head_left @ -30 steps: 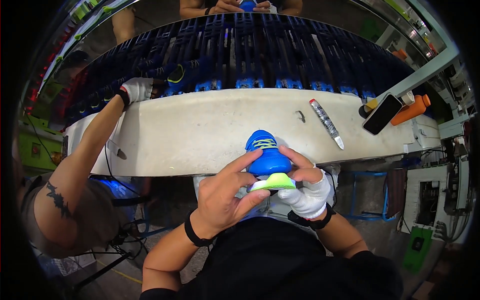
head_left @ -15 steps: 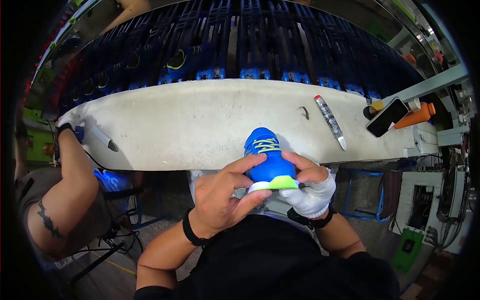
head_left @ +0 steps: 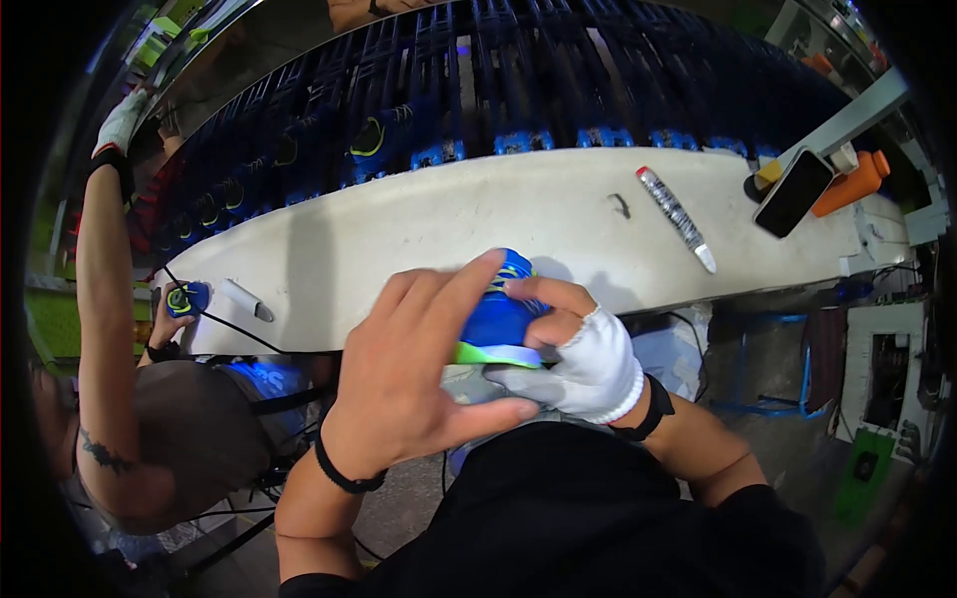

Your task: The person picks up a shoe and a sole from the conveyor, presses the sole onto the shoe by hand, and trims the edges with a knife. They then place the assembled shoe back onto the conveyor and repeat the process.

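A blue sneaker (head_left: pixel 490 325) with yellow-green laces and a white and neon-green sole is held over the table's near edge. My right hand (head_left: pixel 590 367), in a white glove with bare fingertips, is closed around the shoe. My left hand (head_left: pixel 401 367) is bare, its fingers stretched out and its thumb apart. It lies along the shoe's left side and covers part of the laces. Whether the left fingers touch the upper cannot be made out.
A pale work table (head_left: pixel 399 229) borders a dark slatted conveyor (head_left: pixel 558 80) carrying several sneakers. A red-ended marker-like tool (head_left: pixel 678 219), a phone (head_left: pixel 794 193) and an orange bottle (head_left: pixel 853 183) lie right. At left, a co-worker's arm (head_left: pixel 108 269) reaches up; their other hand holds a shoe (head_left: pixel 186 299).
The shoe has turned in my right hand. My left hand has let go of its sole and spread along its side. The co-worker's gloved hand has risen toward the conveyor's far side.
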A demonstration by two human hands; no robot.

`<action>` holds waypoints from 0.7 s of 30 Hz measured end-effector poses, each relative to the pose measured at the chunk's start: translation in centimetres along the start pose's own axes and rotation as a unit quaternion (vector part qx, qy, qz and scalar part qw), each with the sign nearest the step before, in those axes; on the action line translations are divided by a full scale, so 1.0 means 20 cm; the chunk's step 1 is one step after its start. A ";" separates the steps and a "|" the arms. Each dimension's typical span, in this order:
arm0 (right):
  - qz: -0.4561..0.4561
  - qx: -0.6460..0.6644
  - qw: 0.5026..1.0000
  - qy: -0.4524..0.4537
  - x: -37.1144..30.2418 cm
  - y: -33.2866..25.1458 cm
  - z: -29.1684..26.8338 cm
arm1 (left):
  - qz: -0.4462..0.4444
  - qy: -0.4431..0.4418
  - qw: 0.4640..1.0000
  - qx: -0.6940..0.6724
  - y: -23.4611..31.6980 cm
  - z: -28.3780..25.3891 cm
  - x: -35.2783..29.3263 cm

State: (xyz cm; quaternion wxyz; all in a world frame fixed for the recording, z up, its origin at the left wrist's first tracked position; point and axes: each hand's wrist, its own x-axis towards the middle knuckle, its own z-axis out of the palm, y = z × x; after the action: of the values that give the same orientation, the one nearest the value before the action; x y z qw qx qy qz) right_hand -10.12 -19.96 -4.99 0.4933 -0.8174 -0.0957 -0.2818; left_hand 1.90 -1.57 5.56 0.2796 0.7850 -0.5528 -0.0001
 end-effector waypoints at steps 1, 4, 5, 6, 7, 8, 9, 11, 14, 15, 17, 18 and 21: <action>-0.013 -0.023 1.000 0.003 -0.02 0.03 0.03 | 0.002 -0.010 1.000 0.004 0.00 0.02 0.00; 0.019 -0.085 0.996 -0.027 -0.04 0.06 0.00 | -0.044 -0.037 0.997 0.047 -0.10 0.09 -0.03; 0.073 -0.100 0.991 -0.048 -0.04 0.09 -0.02 | -0.072 -0.043 0.996 0.026 -0.14 0.09 -0.06; 0.076 -0.097 0.991 -0.042 -0.07 0.10 -0.03 | -0.100 -0.048 0.994 0.005 -0.16 0.07 -0.07; 0.088 -0.099 0.990 -0.039 -0.09 0.12 -0.03 | -0.098 -0.055 0.994 0.004 -0.16 0.06 -0.07; 0.100 -0.102 0.989 -0.036 -0.10 0.13 -0.03 | -0.096 -0.059 0.994 0.006 -0.18 0.06 -0.08; 0.091 -0.129 0.987 -0.043 -0.10 0.14 -0.03 | -0.083 -0.041 0.996 0.001 -0.20 0.07 -0.09; 0.092 -0.111 0.989 -0.032 -0.10 0.15 -0.01 | -0.075 -0.023 0.997 -0.006 -0.23 0.10 -0.12; 0.103 -0.087 0.991 -0.019 -0.10 0.16 0.01 | -0.075 0.006 0.997 -0.003 -0.25 0.13 -0.17; 0.116 -0.079 0.990 -0.015 -0.09 0.16 0.02 | -0.063 0.017 0.998 0.011 -0.26 0.13 -0.17; 0.113 -0.077 0.991 -0.012 -0.10 0.18 0.02 | -0.051 0.029 0.998 0.021 -0.25 0.16 -0.19; 0.110 -0.074 0.991 -0.007 -0.10 0.18 0.02 | -0.052 0.032 0.998 0.033 -0.23 0.16 -0.19; 0.132 -0.060 0.989 -0.020 -0.08 0.16 0.01 | -0.058 0.038 0.996 0.060 -0.18 0.17 -0.21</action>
State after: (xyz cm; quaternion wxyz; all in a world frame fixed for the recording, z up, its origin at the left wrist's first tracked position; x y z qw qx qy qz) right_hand -9.90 -21.22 -8.39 0.4741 -0.8565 0.0206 -0.2031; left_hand 2.43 1.42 -0.23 0.2529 0.8304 -0.4942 0.0468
